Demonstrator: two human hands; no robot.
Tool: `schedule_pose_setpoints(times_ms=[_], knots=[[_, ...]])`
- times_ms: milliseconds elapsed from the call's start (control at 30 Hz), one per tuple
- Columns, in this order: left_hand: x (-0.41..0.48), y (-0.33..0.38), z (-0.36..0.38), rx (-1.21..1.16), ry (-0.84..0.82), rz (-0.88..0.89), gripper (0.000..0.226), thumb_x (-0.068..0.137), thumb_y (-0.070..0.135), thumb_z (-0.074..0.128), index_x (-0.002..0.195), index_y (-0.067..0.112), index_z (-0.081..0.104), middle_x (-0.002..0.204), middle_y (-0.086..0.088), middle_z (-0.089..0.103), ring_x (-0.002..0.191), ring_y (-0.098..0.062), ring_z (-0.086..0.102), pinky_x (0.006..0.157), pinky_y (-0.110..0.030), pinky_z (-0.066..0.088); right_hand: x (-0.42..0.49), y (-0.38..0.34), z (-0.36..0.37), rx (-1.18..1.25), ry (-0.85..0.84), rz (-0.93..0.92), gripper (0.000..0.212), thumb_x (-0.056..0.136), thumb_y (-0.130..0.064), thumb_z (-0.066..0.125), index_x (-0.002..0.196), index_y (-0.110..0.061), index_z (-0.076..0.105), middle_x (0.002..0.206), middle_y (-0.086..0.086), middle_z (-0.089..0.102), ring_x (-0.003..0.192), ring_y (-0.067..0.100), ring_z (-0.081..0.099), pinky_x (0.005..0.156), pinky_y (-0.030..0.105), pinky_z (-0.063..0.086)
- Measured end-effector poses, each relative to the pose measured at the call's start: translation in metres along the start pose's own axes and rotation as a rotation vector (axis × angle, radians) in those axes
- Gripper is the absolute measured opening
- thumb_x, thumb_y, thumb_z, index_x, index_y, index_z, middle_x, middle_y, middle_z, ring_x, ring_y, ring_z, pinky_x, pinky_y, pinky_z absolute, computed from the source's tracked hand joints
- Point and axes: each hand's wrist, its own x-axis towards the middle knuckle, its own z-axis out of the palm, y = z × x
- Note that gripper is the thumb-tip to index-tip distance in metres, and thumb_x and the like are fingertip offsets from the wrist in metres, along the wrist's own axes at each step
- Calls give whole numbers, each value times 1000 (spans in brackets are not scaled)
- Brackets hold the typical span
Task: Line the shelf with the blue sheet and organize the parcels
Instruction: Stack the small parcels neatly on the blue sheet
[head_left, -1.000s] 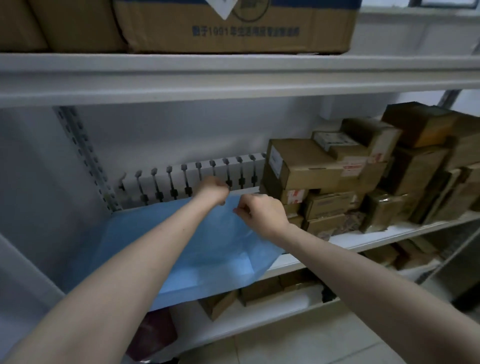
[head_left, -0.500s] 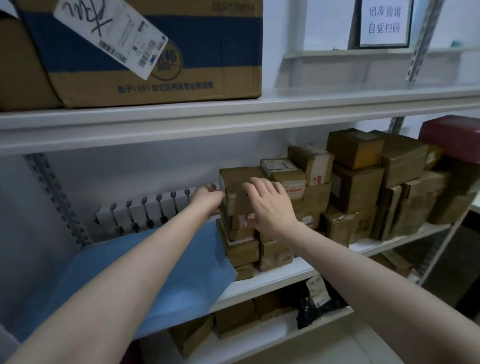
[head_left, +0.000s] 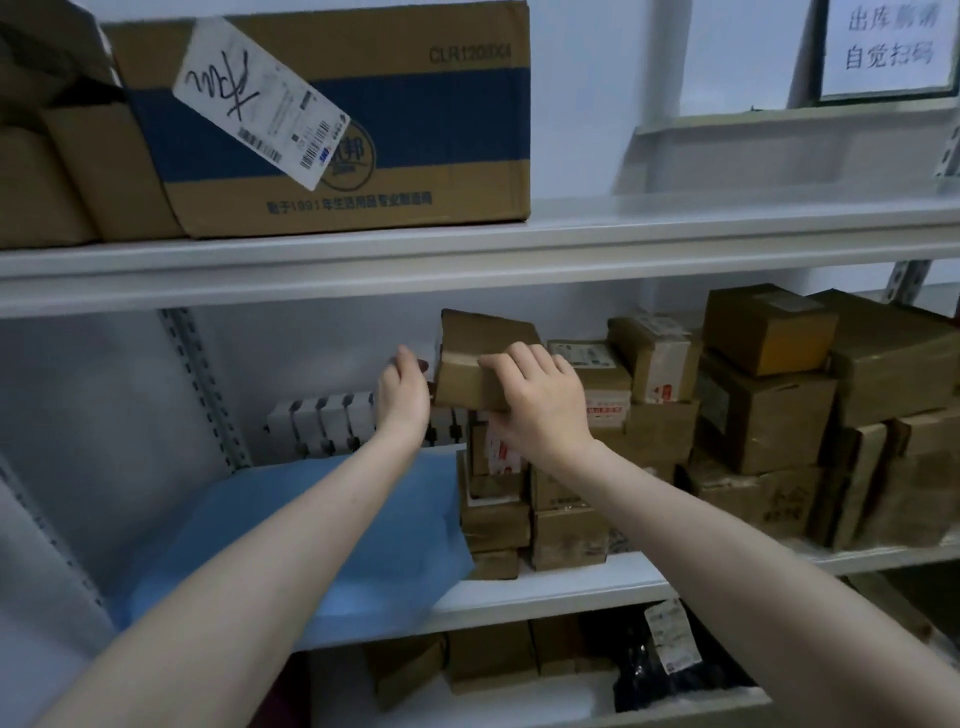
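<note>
A blue sheet (head_left: 332, 525) lies spread over the left part of the white middle shelf (head_left: 545, 584). Brown cardboard parcels (head_left: 763, 415) are stacked on the shelf's right part. My right hand (head_left: 540, 400) grips the top left brown parcel (head_left: 483, 348), which is lifted and tilted above the leftmost stack (head_left: 493, 514). My left hand (head_left: 402, 392) is at that parcel's left end, fingers reaching behind it; its grip is hidden.
A large blue-banded carton (head_left: 332, 124) with a loose label sits on the shelf above. A white radiator (head_left: 332, 421) runs behind the sheet. More boxes and a black bag (head_left: 670, 670) lie on the lower shelf. A perforated upright (head_left: 202, 384) stands at left.
Both hands left the blue sheet and went right to the leftmost stack. The top parcel has been taken hold of and lifted. The view has swung up and right.
</note>
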Motion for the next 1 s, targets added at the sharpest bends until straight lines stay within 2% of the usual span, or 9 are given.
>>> schedule_pose_setpoints(times_ms=[167, 267, 400, 500, 633, 700, 767, 867, 1000], knots=[[-2, 2, -24, -200, 121, 58, 44, 101, 50, 19, 117, 20, 46, 113, -2, 51, 115, -24, 50, 101, -38, 38, 15, -20, -10, 338, 23, 88, 59, 65, -30, 78, 119, -16, 58, 107, 2, 58, 97, 19, 55, 71, 31, 48], [0, 1, -42, -104, 214, 94, 40, 103, 42, 25, 119, 12, 46, 111, -4, 50, 106, -23, 51, 86, -31, 35, 23, -35, -12, 630, -71, 261, 60, 70, -37, 76, 123, -22, 53, 113, -5, 56, 102, 10, 52, 75, 26, 49], [5, -9, -65, 32, 192, -16, 45, 94, 28, 54, 133, 9, 41, 135, -10, 50, 118, -25, 50, 88, -30, 38, 28, -47, -1, 996, -249, 598, 60, 72, -33, 79, 125, -18, 55, 113, -4, 62, 102, 12, 59, 83, 30, 55], [5, -19, -82, 125, 163, -80, 62, 87, 18, 63, 141, 7, 34, 142, -10, 44, 124, -28, 48, 91, -32, 41, 29, -55, 16, 1126, -360, 796, 55, 72, -33, 81, 118, -12, 60, 105, 3, 68, 91, 16, 67, 76, 30, 58], [12, -36, -102, 232, 145, -63, 49, 85, 8, 62, 132, 9, 49, 132, -10, 54, 111, -23, 54, 88, -30, 46, 27, -70, 32, 1195, -479, 1030, 42, 72, -38, 76, 101, -8, 67, 91, 5, 70, 84, 21, 68, 80, 39, 59], [14, -43, -116, 368, 100, 1, 39, 86, 11, 62, 125, 16, 59, 129, -5, 57, 113, -20, 54, 84, -26, 43, 28, -84, 40, 1219, -544, 1144, 33, 77, -37, 72, 91, -9, 62, 83, 6, 66, 77, 21, 65, 71, 35, 57], [14, -48, -127, 511, -37, 144, 37, 83, 30, 66, 120, 22, 63, 125, 0, 60, 117, -17, 55, 91, -27, 44, 30, -95, 52, 1246, -567, 1275, 38, 80, -37, 70, 99, -7, 57, 84, 7, 63, 76, 23, 63, 66, 32, 55], [17, -52, -141, 789, -289, 296, 79, 61, 72, 63, 129, 33, 55, 129, 4, 57, 123, -17, 51, 108, -45, 36, 41, -114, 71, 1294, -644, 1391, 40, 84, -38, 62, 110, -8, 56, 94, 12, 64, 85, 28, 64, 68, 36, 56], [34, -66, -162, 1265, -267, 377, 90, 66, 53, 76, 143, 33, 33, 133, -2, 46, 130, -25, 39, 114, -58, 11, 52, -140, 91, 1333, -852, 1426, 25, 93, -39, 50, 93, -15, 55, 80, 8, 57, 74, 21, 59, 55, 30, 49]])
